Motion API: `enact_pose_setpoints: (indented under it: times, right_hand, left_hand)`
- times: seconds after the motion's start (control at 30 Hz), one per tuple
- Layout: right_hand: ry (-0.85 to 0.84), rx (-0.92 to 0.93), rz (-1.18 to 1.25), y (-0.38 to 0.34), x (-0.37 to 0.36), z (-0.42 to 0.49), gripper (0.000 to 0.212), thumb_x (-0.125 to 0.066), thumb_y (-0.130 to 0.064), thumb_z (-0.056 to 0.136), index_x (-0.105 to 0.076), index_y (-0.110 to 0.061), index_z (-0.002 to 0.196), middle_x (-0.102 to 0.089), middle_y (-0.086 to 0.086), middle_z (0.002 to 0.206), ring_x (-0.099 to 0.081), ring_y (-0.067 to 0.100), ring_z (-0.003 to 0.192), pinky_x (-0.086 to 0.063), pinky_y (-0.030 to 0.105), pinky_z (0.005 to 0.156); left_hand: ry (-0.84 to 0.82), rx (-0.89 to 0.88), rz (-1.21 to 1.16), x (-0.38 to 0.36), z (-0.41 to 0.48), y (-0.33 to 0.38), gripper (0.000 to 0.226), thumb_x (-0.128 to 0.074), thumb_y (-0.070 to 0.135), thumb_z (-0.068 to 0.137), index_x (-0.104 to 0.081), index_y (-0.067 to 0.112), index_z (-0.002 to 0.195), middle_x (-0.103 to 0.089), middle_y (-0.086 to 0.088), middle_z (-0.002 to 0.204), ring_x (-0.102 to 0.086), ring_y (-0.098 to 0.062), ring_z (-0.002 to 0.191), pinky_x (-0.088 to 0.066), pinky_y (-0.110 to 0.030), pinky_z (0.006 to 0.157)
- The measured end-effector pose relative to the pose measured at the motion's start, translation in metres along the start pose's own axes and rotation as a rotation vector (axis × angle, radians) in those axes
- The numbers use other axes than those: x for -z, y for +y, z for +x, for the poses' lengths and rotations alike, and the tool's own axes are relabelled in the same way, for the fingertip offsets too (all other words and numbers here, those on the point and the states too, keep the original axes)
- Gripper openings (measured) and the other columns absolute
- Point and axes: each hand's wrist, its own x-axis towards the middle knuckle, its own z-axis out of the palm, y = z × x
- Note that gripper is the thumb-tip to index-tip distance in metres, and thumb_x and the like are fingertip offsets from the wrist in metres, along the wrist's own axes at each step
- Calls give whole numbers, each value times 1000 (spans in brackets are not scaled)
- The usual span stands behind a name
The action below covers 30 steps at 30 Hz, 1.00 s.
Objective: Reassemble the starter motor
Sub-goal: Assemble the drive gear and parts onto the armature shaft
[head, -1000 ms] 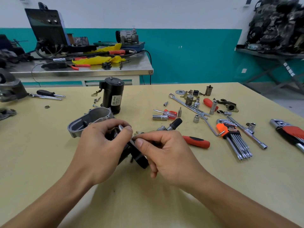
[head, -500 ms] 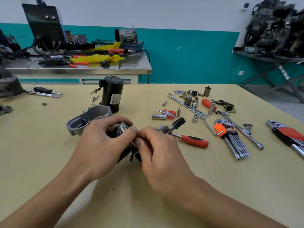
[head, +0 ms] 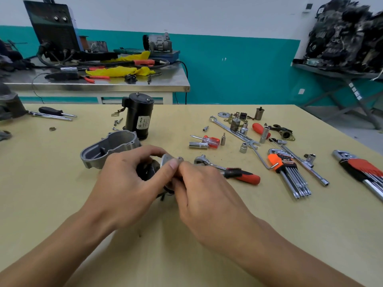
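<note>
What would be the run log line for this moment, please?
step: fitting small part | left hand: holds black part | right hand: pinches at same part | aluminium housing: on table, untouched | black motor body: upright behind

I have one view, a wide-angle camera on the person's head, looking forward and down across the table. It sits close over the hands: left hand, right hand. Farther off it takes in the bench and wall.

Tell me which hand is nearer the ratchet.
Right. The right hand sits just beside the ratchet, almost touching its head; the left hand is farther off, beyond the right.
</note>
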Motion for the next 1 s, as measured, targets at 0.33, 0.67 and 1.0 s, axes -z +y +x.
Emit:
enact_pose_setpoints:
  times: [0.33, 0.67, 1.0]
  right_hand:
    - [140, 131, -183, 5, 1, -1, 14, -52, -20, 99, -66, -18, 98, -58, -2, 86, -48, 20, 83, -46, 44, 68]
    - [-94, 348, -64, 20, 30, 17, 16, -55, -17, 100, -70, -11, 104, -65, 1, 103, -59, 19, 95, -48, 42, 84]
    - [-154, 381, 147, 35, 26, 38, 15, -64, -16, 96, -76, -13, 103, -69, -3, 94, -65, 11, 89, -52, 37, 78]
  left_hand:
    - [70, -10, -73, -8, -4, -2, 23, -62, 49, 76, -71, 40, 95, -75, 10, 79, -71, -12, 70, -57, -28, 65]
    - [-49, 283, -257, -1, 5, 8, 14, -69, 31, 84, -79, 23, 77, -70, -14, 73, -61, -13, 60, -49, -24, 52]
    - [-113, 408, -160, 6, 17, -3, 36, -56, 50, 75, -79, 23, 80, -72, -1, 72, -66, -21, 75, -55, -49, 77]
